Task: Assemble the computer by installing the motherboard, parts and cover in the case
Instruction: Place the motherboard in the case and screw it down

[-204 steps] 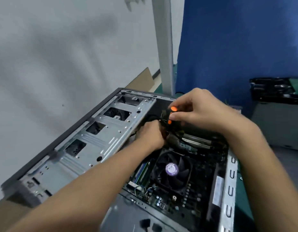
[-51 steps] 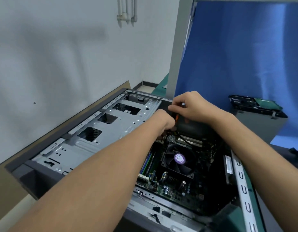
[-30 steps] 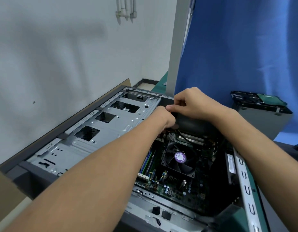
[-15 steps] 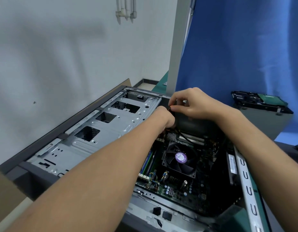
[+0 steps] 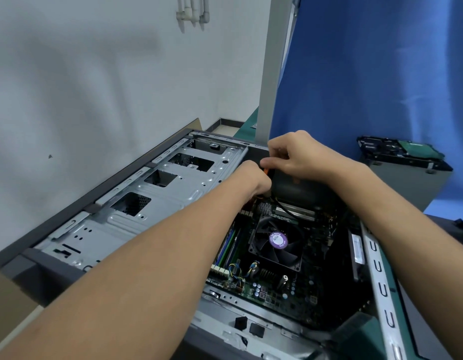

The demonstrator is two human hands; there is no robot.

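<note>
The open computer case [image 5: 173, 188] lies on its side, with the motherboard [image 5: 277, 289] and its black CPU fan [image 5: 278, 240] inside. Both hands meet at the far end, beside a dark box [image 5: 298, 188] in the case. My left hand [image 5: 253, 178] is curled into a fist around an orange cable [image 5: 264, 170], which shows above and below the fist. My right hand [image 5: 300, 154] reaches over the dark box and pinches the cable's upper end with thumb and fingers. A black cable [image 5: 285, 210] runs from the hands down toward the fan. My left fingertips are hidden.
A white wall runs along the left of the case, with cardboard [image 5: 7, 307] at the near left. A grey post [image 5: 272, 61] and blue curtain [image 5: 368, 74] stand behind. At the right a grey box [image 5: 407, 185] carries a hard drive [image 5: 396, 149].
Over the last seconds my view pulled back and rose. Both hands stayed at the far end; the right hand's fingers shifted slightly on the orange cable.
</note>
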